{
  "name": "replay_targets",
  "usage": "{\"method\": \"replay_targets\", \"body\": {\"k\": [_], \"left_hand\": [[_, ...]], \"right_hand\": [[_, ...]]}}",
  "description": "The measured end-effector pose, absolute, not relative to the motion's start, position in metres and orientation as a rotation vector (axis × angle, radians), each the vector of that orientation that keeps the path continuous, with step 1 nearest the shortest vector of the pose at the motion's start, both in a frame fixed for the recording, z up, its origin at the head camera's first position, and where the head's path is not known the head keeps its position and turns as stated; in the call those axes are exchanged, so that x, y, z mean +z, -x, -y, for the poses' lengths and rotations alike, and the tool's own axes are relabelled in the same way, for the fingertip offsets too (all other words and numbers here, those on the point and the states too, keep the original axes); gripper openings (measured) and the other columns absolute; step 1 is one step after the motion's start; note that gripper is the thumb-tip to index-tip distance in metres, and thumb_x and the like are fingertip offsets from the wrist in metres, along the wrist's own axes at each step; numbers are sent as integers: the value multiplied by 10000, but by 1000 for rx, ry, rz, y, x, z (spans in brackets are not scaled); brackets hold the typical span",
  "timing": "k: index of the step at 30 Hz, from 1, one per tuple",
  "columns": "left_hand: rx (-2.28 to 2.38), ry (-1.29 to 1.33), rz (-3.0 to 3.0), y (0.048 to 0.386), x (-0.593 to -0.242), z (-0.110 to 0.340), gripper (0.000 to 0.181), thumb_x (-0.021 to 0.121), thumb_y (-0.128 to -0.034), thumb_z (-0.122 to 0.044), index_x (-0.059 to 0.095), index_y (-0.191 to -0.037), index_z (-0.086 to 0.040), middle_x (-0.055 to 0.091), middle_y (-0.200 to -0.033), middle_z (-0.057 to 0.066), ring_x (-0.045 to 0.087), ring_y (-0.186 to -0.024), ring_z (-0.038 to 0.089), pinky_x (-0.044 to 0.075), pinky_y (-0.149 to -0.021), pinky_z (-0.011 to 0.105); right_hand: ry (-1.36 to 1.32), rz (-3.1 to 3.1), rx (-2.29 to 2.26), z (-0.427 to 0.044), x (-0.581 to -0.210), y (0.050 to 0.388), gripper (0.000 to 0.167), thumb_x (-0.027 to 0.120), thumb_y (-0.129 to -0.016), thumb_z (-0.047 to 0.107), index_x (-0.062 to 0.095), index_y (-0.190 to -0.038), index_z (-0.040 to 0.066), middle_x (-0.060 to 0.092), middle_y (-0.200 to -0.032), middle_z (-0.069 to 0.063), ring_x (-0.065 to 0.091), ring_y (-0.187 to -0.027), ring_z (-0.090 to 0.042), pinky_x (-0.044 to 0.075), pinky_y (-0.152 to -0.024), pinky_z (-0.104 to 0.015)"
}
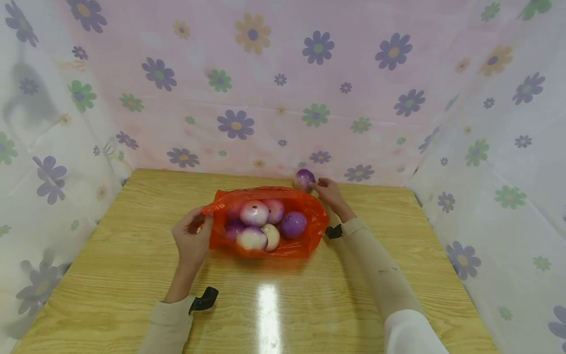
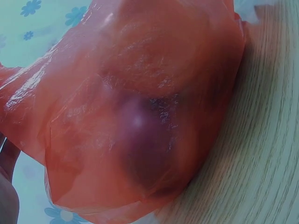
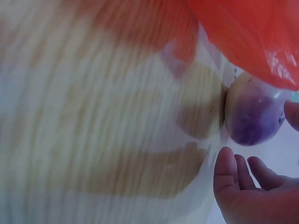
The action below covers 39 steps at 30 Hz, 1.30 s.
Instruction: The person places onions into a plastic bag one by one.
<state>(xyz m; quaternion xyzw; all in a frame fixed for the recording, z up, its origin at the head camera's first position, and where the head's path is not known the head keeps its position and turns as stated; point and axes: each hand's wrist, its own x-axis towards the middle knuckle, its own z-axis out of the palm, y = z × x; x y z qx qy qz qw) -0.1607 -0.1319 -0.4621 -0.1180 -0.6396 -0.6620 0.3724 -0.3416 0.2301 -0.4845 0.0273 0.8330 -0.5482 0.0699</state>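
Observation:
A red plastic bag (image 1: 265,253) lies with its mouth spread wide on the table. Several round purple-and-white onions (image 1: 254,213) are inside it. My left hand (image 1: 192,238) pinches the bag's left edge between thumb and fingers. Behind the bag, at its far right, a lone purple onion (image 1: 304,180) rests on the table. My right hand (image 1: 330,194) is beside that onion, its fingers apart and partly bent. In the right wrist view, the thumb is close to the onion (image 3: 254,112) and the other fingers lie below it. The left wrist view shows mostly the bag's side (image 2: 135,70).
The wooden table (image 1: 132,255) carries the bag and the lone onion. A flowered curtain (image 1: 283,98) encloses the back and both sides, close behind the lone onion. Black wrist mounts (image 1: 205,299) stick out from the sleeves.

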Motion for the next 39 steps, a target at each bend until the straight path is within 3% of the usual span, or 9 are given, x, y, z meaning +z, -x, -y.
{"method": "replay_targets", "body": {"k": [6,14,24,31,39], "left_hand": [[-1685,316,1648,161,-464,130,136,627,-869,188,684,-991,170,733,-966,-139,673,-808,14,570,-776,149],[-1732,330,1616,160,-464,127,127,618,-862,204,670,-977,189,739,-944,-107,678,-796,24,566,-765,141],[-1757,322,1601,160,-466,126,142,619,-846,226,669,-976,198,742,-937,-96,685,-776,28,567,-753,137],[-1742,308,1626,159,-467,127,146,625,-853,215,680,-985,182,741,-940,-100,674,-763,22,566,-750,136],[-1696,287,1671,158,-464,128,140,641,-875,171,702,-999,147,738,-947,-125,674,-779,16,565,-766,137]], "right_hand": [[-67,-2504,-1636,-226,-483,348,725,646,-991,306,346,-1515,-95,452,-1486,-316,485,-1338,-445,439,-1117,-525],[-4,-2496,-1569,-222,-483,351,614,609,-1006,213,391,-1484,-105,470,-1468,-311,494,-1330,-446,436,-1124,-508],[-70,-2457,-1553,-226,-484,350,767,728,-932,305,379,-1510,-59,464,-1488,-280,502,-1322,-436,425,-1130,-523],[-122,-2507,-1658,-232,-481,345,749,767,-902,281,424,-1493,-26,500,-1448,-247,512,-1286,-393,447,-1121,-492],[-60,-2603,-1902,-234,-456,333,627,797,-854,160,553,-1397,-34,566,-1302,-225,586,-1093,-296,568,-944,-381]]}}
